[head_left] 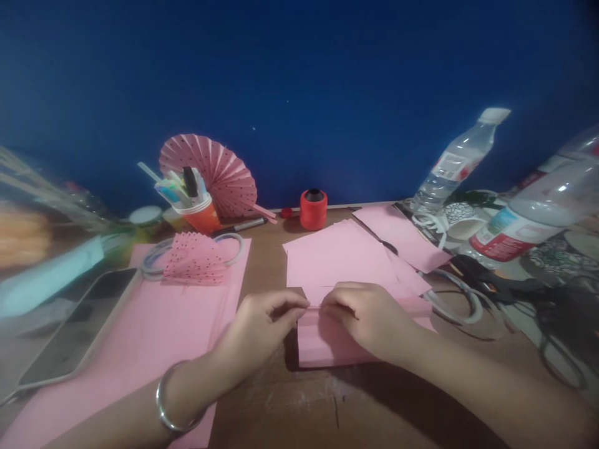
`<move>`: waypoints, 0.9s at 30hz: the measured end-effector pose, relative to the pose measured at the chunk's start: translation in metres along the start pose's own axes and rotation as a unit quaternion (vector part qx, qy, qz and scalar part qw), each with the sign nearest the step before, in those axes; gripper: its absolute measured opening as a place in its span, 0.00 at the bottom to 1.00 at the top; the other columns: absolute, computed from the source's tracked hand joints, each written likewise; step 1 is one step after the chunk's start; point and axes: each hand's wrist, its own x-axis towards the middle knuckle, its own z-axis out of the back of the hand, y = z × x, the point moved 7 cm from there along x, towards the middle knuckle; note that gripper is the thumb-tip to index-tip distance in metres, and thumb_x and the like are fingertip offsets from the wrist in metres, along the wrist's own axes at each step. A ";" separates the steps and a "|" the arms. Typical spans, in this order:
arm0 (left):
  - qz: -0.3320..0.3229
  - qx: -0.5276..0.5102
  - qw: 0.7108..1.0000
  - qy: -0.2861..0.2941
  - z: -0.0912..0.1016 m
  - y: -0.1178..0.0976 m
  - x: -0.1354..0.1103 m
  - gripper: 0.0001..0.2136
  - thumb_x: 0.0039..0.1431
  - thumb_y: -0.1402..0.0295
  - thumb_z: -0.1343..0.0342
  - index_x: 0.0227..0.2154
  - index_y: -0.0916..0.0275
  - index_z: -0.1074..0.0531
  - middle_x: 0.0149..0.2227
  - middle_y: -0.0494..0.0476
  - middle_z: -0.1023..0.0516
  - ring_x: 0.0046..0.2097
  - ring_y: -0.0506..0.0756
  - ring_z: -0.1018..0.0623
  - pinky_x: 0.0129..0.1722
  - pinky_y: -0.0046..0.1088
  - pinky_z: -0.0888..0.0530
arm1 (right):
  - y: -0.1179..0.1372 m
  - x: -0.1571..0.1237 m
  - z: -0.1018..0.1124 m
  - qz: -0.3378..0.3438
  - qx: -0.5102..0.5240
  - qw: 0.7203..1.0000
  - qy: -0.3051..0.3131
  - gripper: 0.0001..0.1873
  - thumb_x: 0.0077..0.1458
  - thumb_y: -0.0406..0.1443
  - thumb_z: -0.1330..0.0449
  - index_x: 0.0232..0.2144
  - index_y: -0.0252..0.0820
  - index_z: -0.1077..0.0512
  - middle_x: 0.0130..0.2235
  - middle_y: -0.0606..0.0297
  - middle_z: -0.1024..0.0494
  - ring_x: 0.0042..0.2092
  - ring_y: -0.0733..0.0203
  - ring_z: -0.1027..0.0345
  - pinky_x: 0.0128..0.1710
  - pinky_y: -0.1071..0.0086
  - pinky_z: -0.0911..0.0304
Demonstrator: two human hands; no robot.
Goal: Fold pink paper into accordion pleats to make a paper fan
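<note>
My left hand [262, 327] and my right hand [369, 315] meet at the middle of the table, both pinching the folded top edge of a pink paper sheet [327, 343] that lies flat before me. The fingers of each hand are pressed together on the crease. Behind it lies a stack of loose pink sheets [341, 252]. A silver bangle [168, 399] circles my left wrist.
A large pink sheet [140, 337] with a small pleated fan [194, 259] and a phone [79, 324] lie at the left. An orange cup of pens [199, 209], an open paper fan [219, 168], and a red thread spool [313, 209] stand at the back. Plastic bottles [452, 162], rings and clutter fill the right.
</note>
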 end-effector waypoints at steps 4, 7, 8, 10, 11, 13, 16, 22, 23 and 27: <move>-0.010 -0.004 1.000 0.001 -0.001 -0.003 -0.001 0.07 0.54 0.70 0.50 0.33 0.59 0.27 0.34 0.49 0.23 0.35 0.49 0.25 0.35 0.25 0.28 | 0.002 0.001 -0.001 -0.002 -0.001 1.000 0.010 0.08 0.54 0.33 0.48 0.29 0.43 0.28 0.30 0.67 0.24 0.32 0.64 0.33 0.32 0.71 0.41; -0.035 0.009 0.999 0.019 -0.006 -0.011 -0.003 0.07 0.53 0.70 0.49 0.32 0.59 0.27 0.32 0.50 0.23 0.33 0.49 0.25 0.33 0.25 0.28 | 0.009 0.000 -0.006 0.006 -0.008 1.000 0.018 0.08 0.53 0.33 0.47 0.28 0.42 0.28 0.30 0.66 0.24 0.32 0.64 0.32 0.31 0.72 0.41; -0.044 0.014 0.999 0.026 -0.006 -0.013 -0.003 0.06 0.53 0.70 0.48 0.31 0.59 0.26 0.32 0.50 0.23 0.33 0.49 0.25 0.33 0.25 0.28 | 0.011 0.000 -0.008 0.012 -0.014 1.000 0.022 0.08 0.53 0.32 0.47 0.28 0.42 0.27 0.30 0.66 0.24 0.32 0.63 0.32 0.31 0.72 0.41; -0.051 0.027 0.998 0.033 -0.004 -0.014 -0.002 0.06 0.53 0.70 0.48 0.30 0.59 0.25 0.32 0.49 0.22 0.33 0.49 0.25 0.34 0.25 0.29 | 0.011 0.001 -0.009 0.019 -0.028 0.999 0.028 0.08 0.53 0.33 0.47 0.30 0.42 0.27 0.30 0.66 0.24 0.32 0.63 0.32 0.32 0.72 0.41; -0.047 0.032 0.998 0.024 0.000 -0.011 0.001 0.06 0.53 0.70 0.48 0.30 0.58 0.25 0.32 0.49 0.22 0.34 0.49 0.25 0.35 0.25 0.29 | 0.009 0.001 -0.007 0.017 -0.037 0.999 0.028 0.09 0.53 0.33 0.48 0.30 0.43 0.27 0.31 0.67 0.24 0.33 0.63 0.31 0.32 0.71 0.40; -0.024 0.045 0.999 -0.013 0.014 -0.002 0.008 0.06 0.52 0.68 0.47 0.30 0.58 0.25 0.32 0.49 0.22 0.34 0.50 0.25 0.37 0.26 0.29 | -0.002 0.004 -0.001 0.005 -0.054 0.998 0.024 0.10 0.54 0.34 0.48 0.31 0.44 0.27 0.32 0.67 0.23 0.33 0.62 0.31 0.34 0.70 0.39; 0.005 0.081 0.995 -0.052 0.039 0.015 0.022 0.07 0.51 0.65 0.46 0.30 0.59 0.26 0.31 0.50 0.22 0.33 0.51 0.25 0.37 0.28 0.28 | -0.027 0.009 0.013 -0.008 -0.076 0.997 0.026 0.11 0.54 0.33 0.48 0.30 0.44 0.26 0.33 0.68 0.22 0.34 0.62 0.30 0.35 0.69 0.39; -0.028 0.193 0.981 -0.016 0.055 0.019 0.032 0.10 0.53 0.64 0.51 0.34 0.59 0.27 0.35 0.51 0.23 0.37 0.52 0.25 0.39 0.29 0.30 | -0.066 0.019 0.025 0.030 -0.090 0.995 0.036 0.10 0.54 0.32 0.47 0.30 0.42 0.25 0.34 0.65 0.22 0.36 0.61 0.31 0.38 0.67 0.38; -0.031 0.213 0.976 0.003 0.051 0.018 0.032 0.10 0.54 0.65 0.52 0.34 0.58 0.27 0.35 0.51 0.23 0.36 0.52 0.26 0.38 0.29 0.31 | -0.069 0.019 0.025 0.032 -0.091 0.995 0.035 0.10 0.54 0.32 0.47 0.30 0.41 0.25 0.34 0.65 0.23 0.36 0.61 0.31 0.38 0.67 0.38; -0.051 0.286 0.955 0.059 0.034 0.011 0.028 0.08 0.54 0.69 0.53 0.31 0.59 0.29 0.32 0.50 0.25 0.34 0.52 0.28 0.33 0.28 0.32 | -0.064 0.017 0.019 0.060 -0.127 0.989 0.032 0.09 0.54 0.30 0.48 0.33 0.40 0.27 0.35 0.64 0.24 0.38 0.61 0.33 0.40 0.66 0.39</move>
